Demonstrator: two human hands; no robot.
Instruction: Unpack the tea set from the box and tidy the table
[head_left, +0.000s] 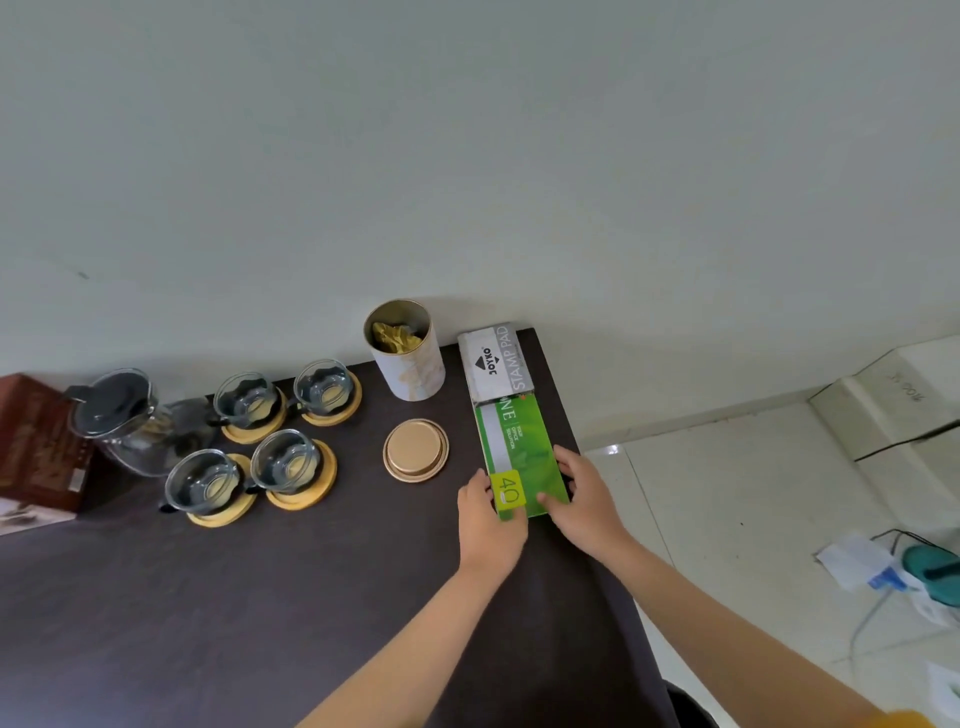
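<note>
A flat green box (524, 457) lies near the right edge of the dark table (311, 597). My left hand (488, 519) grips its near left corner, and my right hand (582, 493) grips its near right side, thumb on top. A grey stamp pad box (496, 364) lies just beyond it by the wall. Several glass cups on wooden coasters (270, 441) stand at the left beside a glass teapot (122, 421). An open round tin (408, 356) stands at the back, and its gold lid (415, 449) lies on the table in front of it.
A brown box (36, 441) stands at the far left edge of the table. The wall runs right behind the table. To the right, the tiled floor holds a white box (893, 400), papers and a teal object (935, 569).
</note>
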